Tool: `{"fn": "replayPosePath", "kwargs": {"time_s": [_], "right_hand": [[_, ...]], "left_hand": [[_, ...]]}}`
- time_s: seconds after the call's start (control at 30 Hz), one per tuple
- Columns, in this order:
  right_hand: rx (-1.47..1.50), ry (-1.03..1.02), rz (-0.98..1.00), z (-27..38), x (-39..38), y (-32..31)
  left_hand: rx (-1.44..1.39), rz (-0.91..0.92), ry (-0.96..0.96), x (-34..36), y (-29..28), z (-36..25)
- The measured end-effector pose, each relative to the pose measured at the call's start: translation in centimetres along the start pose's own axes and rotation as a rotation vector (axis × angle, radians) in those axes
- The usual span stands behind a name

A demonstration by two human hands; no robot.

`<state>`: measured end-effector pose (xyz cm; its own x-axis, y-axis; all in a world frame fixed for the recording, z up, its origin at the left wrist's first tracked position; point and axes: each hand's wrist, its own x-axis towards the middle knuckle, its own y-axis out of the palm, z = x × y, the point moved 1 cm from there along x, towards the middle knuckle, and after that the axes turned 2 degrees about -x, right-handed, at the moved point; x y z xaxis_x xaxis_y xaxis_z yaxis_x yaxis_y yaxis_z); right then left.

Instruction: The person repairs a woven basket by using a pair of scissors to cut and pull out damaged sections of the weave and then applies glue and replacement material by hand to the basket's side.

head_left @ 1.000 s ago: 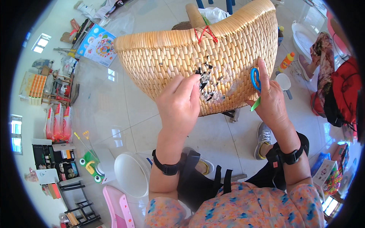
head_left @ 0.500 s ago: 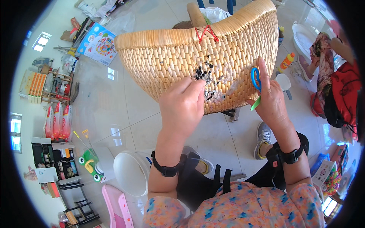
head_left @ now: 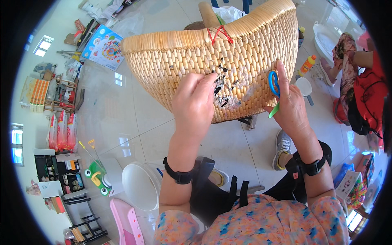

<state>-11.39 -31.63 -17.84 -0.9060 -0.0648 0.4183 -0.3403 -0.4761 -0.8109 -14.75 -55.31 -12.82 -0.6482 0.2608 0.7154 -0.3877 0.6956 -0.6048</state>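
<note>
A woven straw basket [head_left: 179, 61] tilts in front of me, its outer wall facing up toward me. Black and whitish scraps [head_left: 223, 100] cling to the middle of that wall, in a rough patch. My left hand [head_left: 192, 100] is pinched at the left edge of this patch; whatever lies between its fingertips is hidden. On the basket's right side rests my right hand [head_left: 290, 104], index finger stretched along the weave. It holds scissors [head_left: 272, 85] with a blue loop and a green part; their blades are out of sight. Red cord [head_left: 220, 34] crosses the rim.
A white bucket [head_left: 141, 185] stands on the tiled floor at lower left, beside a pink plastic piece [head_left: 124, 220]. To the right are an orange-yellow bottle [head_left: 307, 65], a white scoop [head_left: 304, 86] and a seated person in red [head_left: 369, 96]. Shelved goods line the left wall.
My left hand has shifted slightly left, its fingertips rising a little. The black-and-white clump beside them looks smaller. My right hand with the scissors stays nearly still.
</note>
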Motion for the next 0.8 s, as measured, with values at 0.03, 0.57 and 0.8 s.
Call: {"fn": "replayPosePath", "kwargs": {"time_s": [0.03,0.57,0.8], "right_hand": [[-0.003,0.001,0.002,0.0,0.0,0.0],[0.002,0.018,0.034,0.0,0.0,-0.1],[-0.005,0.001,0.0,-0.2,0.0,0.1]], "left_hand": [[-0.003,-0.001,0.036,-0.1,0.2,0.4],[0.051,-0.018,0.122,-0.1,-0.1,-0.1],[-0.006,0.099,0.167,0.2,-0.7,0.3]]}}
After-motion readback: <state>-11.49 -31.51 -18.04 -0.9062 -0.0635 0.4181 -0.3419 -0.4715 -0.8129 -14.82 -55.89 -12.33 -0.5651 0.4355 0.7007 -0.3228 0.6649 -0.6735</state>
